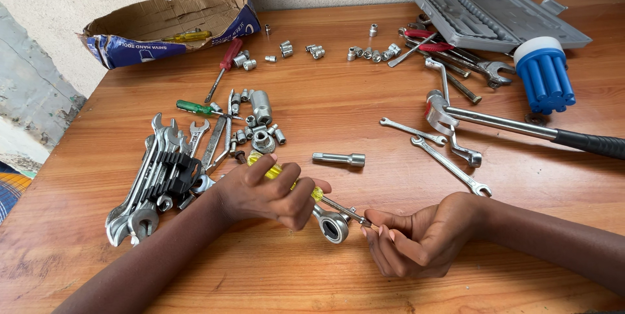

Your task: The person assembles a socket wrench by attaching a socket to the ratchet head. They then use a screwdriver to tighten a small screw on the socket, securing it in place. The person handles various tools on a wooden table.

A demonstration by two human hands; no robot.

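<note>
My left hand (267, 191) grips the yellow handle of a screwdriver (317, 194), whose metal shaft points right. My right hand (416, 239) lies palm-up with curled fingers, its fingertips at the shaft's tip. A chrome ratchet head (333, 226) lies on the wooden table (364, 118) just below the shaft, between both hands. A set of spanners in a black holder (156, 180) lies left of my left hand.
Loose sockets (260, 125), a green-handled screwdriver (194, 108), a red-handled screwdriver (226, 60), an extension bar (338, 158), spanners (449, 165) and a claw hammer (508, 122) are scattered about. A torn cardboard box (169, 24), a grey tool case (495, 17) and a blue cylinder (544, 74) stand at the back.
</note>
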